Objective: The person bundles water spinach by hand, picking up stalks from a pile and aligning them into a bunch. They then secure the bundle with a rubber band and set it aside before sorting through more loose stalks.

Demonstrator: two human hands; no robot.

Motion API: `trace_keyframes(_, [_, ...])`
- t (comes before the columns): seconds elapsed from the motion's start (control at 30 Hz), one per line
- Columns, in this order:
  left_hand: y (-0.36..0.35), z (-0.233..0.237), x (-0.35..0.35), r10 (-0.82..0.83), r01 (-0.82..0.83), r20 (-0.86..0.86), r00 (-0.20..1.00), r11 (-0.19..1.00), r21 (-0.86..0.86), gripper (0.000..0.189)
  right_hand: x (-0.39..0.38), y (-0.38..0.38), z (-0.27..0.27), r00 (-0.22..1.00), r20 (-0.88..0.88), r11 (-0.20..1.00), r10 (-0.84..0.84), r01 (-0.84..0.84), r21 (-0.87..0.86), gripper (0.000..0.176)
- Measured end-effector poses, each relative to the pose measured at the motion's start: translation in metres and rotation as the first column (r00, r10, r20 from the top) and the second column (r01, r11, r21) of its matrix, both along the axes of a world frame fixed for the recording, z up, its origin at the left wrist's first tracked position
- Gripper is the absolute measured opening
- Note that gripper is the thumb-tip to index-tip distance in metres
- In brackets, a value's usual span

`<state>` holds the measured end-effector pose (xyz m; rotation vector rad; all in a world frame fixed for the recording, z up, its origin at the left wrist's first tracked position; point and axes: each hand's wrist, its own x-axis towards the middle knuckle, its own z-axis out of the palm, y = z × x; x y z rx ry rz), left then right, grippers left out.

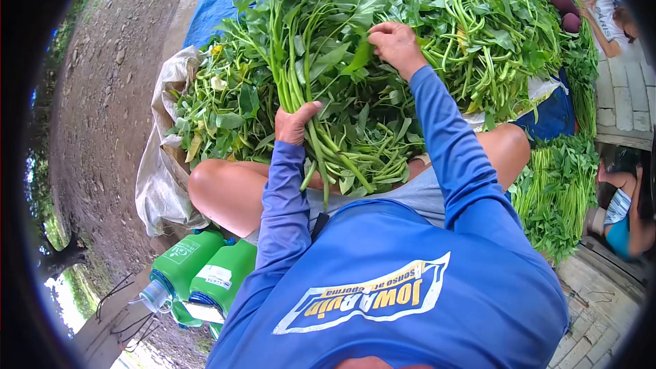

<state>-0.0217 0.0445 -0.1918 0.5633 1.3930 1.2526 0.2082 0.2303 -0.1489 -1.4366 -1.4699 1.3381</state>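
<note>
My left hand (297, 123) is wrapped around the stems of a bunch of water spinach (290, 61), held upright above my lap with the cut ends pointing down toward me. To the right of the bunch, my right hand (396, 48) pinches a green leaf (359, 55) between thumb and fingers. Whether that leaf is still attached to a stem is hard to see. Around and beyond both hands spreads a large heap of loose water spinach (478, 34), some of its leaves yellowed. More loose stems lie in front of my crossed legs.
A white woven sack (164, 164) lies at the left, with a blue tarp (229, 0) beneath the heap. Green jugs (184, 260) stand by my left knee. Bundled greens (557, 191) lie at the right. Two other people (608, 17) sit beyond, at the right edge.
</note>
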Motion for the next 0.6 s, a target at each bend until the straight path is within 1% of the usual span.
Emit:
trace_keyframes(0.03, [0.000, 0.009, -0.002, 0.041, -0.041, 0.011, 0.999, 0.999, 0.001, 0.028, 0.016, 0.011, -0.020, 0.995, 0.080, 0.987, -0.062, 0.049, 0.155, 0.023])
trace_keyframes(0.07, [-0.001, 0.015, -0.006, 0.085, -0.085, 0.021, 0.996, 0.996, 0.001, 0.026, 0.035, 0.010, -0.037, 0.977, 0.191, 0.975, -0.097, 0.054, 0.214, 0.024])
trace_keyframes(0.1, [0.001, 0.016, -0.018, 0.129, -0.129, -0.041, 0.991, 0.991, 0.021, 0.026, 0.053, 0.008, -0.053, 0.945, 0.298, 0.961, -0.136, 0.053, 0.271, 0.024])
trace_keyframes(0.13, [0.003, 0.031, -0.027, 0.177, -0.174, -0.110, 0.978, 0.984, 0.042, 0.027, 0.057, 0.003, -0.053, 0.899, 0.399, 0.945, -0.179, 0.044, 0.325, 0.024])
trace_keyframes(0.17, [0.003, 0.035, -0.042, 0.207, -0.206, -0.103, 0.973, 0.978, 0.015, 0.027, 0.060, -0.019, -0.061, 0.915, 0.402, 0.979, -0.032, -0.052, 0.198, 0.025])
trace_keyframes(0.2, [0.006, 0.037, -0.058, 0.253, -0.242, -0.171, 0.952, 0.967, 0.084, 0.029, 0.062, -0.053, -0.061, 0.916, 0.385, 0.986, 0.115, -0.152, 0.068, 0.025])
trace_keyframes(0.23, [0.006, 0.058, -0.066, 0.270, -0.255, -0.198, 0.942, 0.962, 0.099, 0.029, 0.065, -0.076, -0.080, 0.758, 0.461, 0.879, 0.461, -0.461, -0.120, 0.027])
trace_keyframes(0.27, [0.009, 0.050, -0.089, 0.304, -0.269, -0.249, 0.920, 0.949, 0.165, 0.030, 0.071, -0.096, -0.096, 0.404, 0.426, 0.537, 0.810, -0.802, -0.262, 0.027])
trace_keyframes(0.3, [0.008, 0.084, -0.086, 0.316, -0.292, -0.302, 0.899, 0.948, 0.123, 0.030, 0.069, -0.125, -0.098, 0.193, 0.449, 0.416, 0.872, -0.777, -0.472, 0.033])
trace_keyframes(0.33, [0.008, 0.091, -0.099, 0.331, -0.314, -0.232, 0.914, 0.943, 0.110, 0.029, 0.062, -0.134, -0.107, 0.226, 0.374, 0.419, 0.899, -0.688, -0.592, 0.040])
trace_keyframes(0.37, [0.008, 0.091, -0.110, 0.367, -0.342, -0.186, 0.912, 0.927, 0.154, 0.029, 0.039, -0.132, -0.095, 0.269, 0.369, 0.456, 0.889, -0.469, -0.757, 0.044])
trace_keyframes(0.4, [0.009, 0.090, -0.116, 0.398, -0.369, -0.136, 0.907, 0.908, 0.197, 0.028, 0.036, -0.143, -0.139, 0.212, 0.596, 0.620, 0.775, -0.442, -0.649, 0.039])
trace_keyframes(0.43, [0.007, 0.091, -0.117, 0.429, -0.393, -0.139, 0.893, 0.892, 0.224, 0.028, 0.028, -0.156, -0.154, 0.180, 0.588, 0.598, 0.789, -0.446, -0.666, 0.038])
trace_keyframes(0.47, [0.005, 0.091, -0.116, 0.455, -0.413, -0.137, 0.880, 0.875, 0.254, 0.028, 0.017, -0.175, -0.181, 0.176, 0.592, 0.581, 0.786, -0.538, -0.611, 0.039])
trace_keyframes(0.5, [0.003, 0.087, -0.114, 0.462, -0.435, -0.088, 0.883, 0.873, 0.218, 0.028, -0.002, -0.180, -0.154, 0.099, 0.477, 0.432, 0.873, -0.611, -0.664, 0.041])
trace_keyframes(0.53, [0.000, 0.085, -0.110, 0.464, -0.452, -0.016, 0.886, 0.869, 0.201, 0.028, -0.010, -0.178, -0.151, -0.060, 0.444, 0.257, 0.894, -0.743, -0.618, 0.043])
trace_keyframes(0.57, [-0.002, 0.078, -0.110, 0.455, -0.450, 0.014, 0.890, 0.875, 0.180, 0.028, -0.014, -0.165, -0.132, 0.019, 0.460, 0.363, 0.888, -0.645, -0.673, 0.045])
trace_keyframes(0.6, [-0.005, 0.073, -0.112, 0.447, -0.448, 0.041, 0.893, 0.880, 0.161, 0.029, -0.004, -0.150, -0.125, 0.231, 0.544, 0.566, 0.807, -0.564, -0.601, 0.043])
